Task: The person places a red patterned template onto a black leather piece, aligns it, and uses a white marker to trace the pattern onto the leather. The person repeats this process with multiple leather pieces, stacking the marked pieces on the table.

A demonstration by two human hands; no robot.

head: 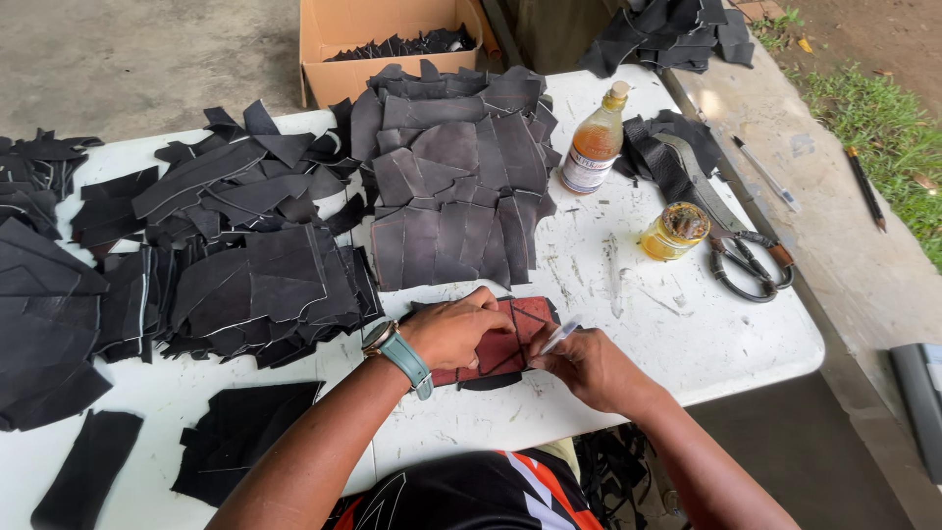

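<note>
Left hand (453, 332): lying palm-down with fingers loosely curled, pressing on the reddish-brown template (510, 339).
Right hand (587, 365): closing its fingers around a silver marking pen (561, 336), tip touching the template's edge.
Template: sitting on a dark leather piece (488, 382) at the white table's (687, 334) near edge.
Behind: stacks of black leather cutouts (451, 177) lying piled.

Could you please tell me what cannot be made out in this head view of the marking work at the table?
- The black piece under the red template: mostly hidden by the template and the left hand.
- Pen tip: too small, partly hidden by the right hand.
- Box contents: cut off by the top edge.
- Grey object: cut off by the right edge.
</note>
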